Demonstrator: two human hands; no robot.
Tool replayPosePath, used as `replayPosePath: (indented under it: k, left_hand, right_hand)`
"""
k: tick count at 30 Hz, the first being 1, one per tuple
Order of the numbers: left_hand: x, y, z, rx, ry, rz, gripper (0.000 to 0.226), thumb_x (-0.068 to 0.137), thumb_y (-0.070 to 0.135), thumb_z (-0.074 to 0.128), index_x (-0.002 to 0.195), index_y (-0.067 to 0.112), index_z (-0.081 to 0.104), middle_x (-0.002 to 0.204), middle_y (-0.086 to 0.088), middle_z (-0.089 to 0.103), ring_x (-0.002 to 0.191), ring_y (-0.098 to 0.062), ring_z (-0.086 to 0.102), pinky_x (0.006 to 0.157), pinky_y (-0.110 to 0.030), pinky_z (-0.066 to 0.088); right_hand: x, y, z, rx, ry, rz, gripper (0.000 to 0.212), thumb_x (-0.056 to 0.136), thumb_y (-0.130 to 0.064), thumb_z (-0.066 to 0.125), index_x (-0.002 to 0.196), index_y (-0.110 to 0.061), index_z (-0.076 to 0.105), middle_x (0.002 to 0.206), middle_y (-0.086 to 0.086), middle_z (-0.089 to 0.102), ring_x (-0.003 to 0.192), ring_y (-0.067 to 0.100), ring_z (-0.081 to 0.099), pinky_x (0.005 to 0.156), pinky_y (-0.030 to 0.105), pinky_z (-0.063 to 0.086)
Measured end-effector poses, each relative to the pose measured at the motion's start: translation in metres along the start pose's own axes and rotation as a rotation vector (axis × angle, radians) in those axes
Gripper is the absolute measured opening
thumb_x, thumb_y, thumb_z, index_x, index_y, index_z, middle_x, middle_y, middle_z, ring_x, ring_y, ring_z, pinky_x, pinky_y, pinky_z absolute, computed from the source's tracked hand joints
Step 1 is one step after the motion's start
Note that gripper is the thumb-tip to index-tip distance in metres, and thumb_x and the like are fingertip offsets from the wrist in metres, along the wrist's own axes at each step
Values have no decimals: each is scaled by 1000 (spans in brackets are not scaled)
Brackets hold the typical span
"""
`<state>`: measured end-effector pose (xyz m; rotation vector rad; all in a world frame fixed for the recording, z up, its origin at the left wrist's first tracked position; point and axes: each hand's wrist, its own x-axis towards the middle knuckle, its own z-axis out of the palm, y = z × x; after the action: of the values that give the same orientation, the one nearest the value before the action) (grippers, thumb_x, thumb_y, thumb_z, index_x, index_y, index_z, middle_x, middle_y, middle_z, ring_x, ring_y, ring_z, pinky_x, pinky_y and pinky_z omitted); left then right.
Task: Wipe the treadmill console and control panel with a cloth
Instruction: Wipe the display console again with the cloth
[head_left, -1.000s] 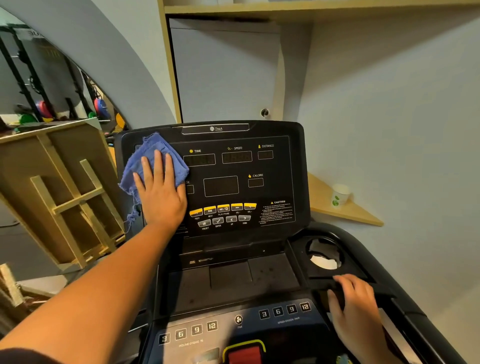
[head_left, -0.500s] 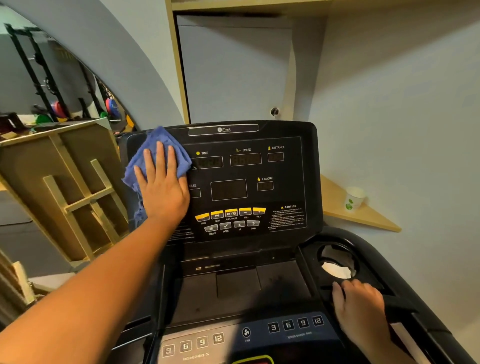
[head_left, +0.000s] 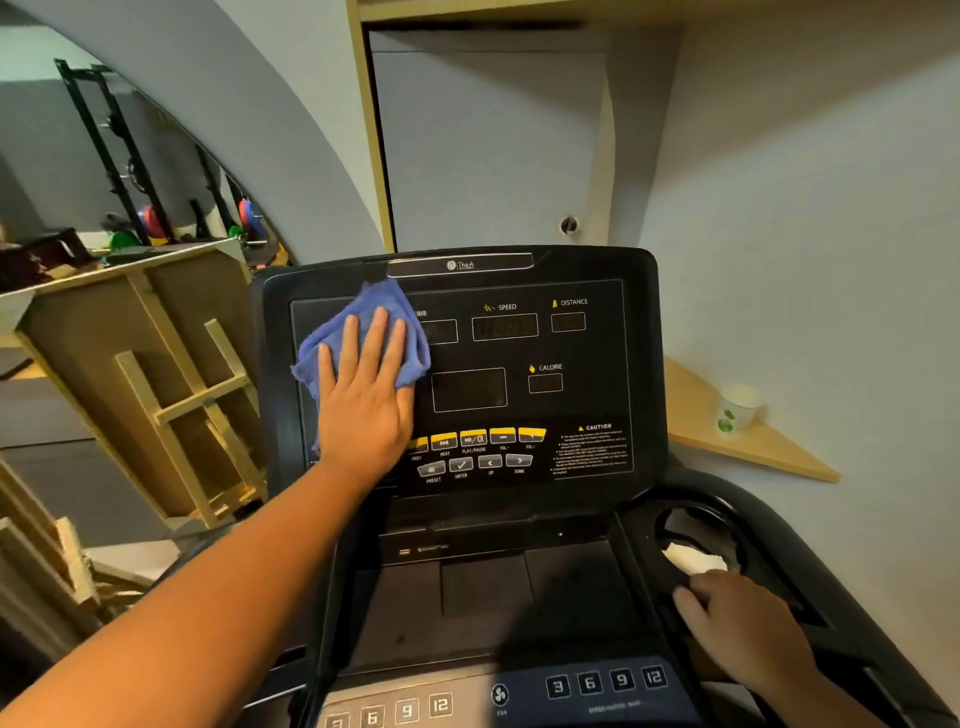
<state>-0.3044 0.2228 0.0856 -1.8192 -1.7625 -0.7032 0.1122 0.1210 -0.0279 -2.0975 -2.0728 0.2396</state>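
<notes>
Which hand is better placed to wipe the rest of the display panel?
The left hand: it presses the blue cloth flat on the display panel. The right hand rests low beside the cup holder.

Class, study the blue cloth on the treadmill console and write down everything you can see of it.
The blue cloth looks like soft, slightly fuzzy woven fabric, bunched and folded, not spread flat. It lies against the upper left of the black console, covering the start of the TIME label. The left hand presses it flat with straight, spread fingers; a corner pokes up above the fingertips and an edge hangs below left of the palm. Nothing else touches it.
</notes>
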Motion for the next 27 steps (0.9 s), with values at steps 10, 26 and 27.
replayPosePath:
  k: [10,26,27]
  left_hand:
    - [39,77,5,-26,8,37,69,105,44,28,167,20,10,175,-10,2,160,-37,-2,127,-61,0]
    - [63,106,0,-139,37,-155,69,105,41,21,167,13,8,175,-12,2,160,-40,-2,128,-60,-1]
    - [59,122,5,-135,21,-83,69,105,42,22,167,14,7,175,-11,2,160,-39,-3,128,-60,-1]
  right_hand:
    - [3,4,9,-64,94,14,43,95,-44,48,55,-26,48,56,-5,52,52,5,51,48,18,29]
    - [1,2,7,-36,124,-8,44,96,-48,43,61,-23,52,62,-3,53,55,7,53,49,18,29]
    - [1,2,7,-41,127,-8,44,95,-49,43,61,-23,54,61,-4,54,55,6,53,49,18,30]
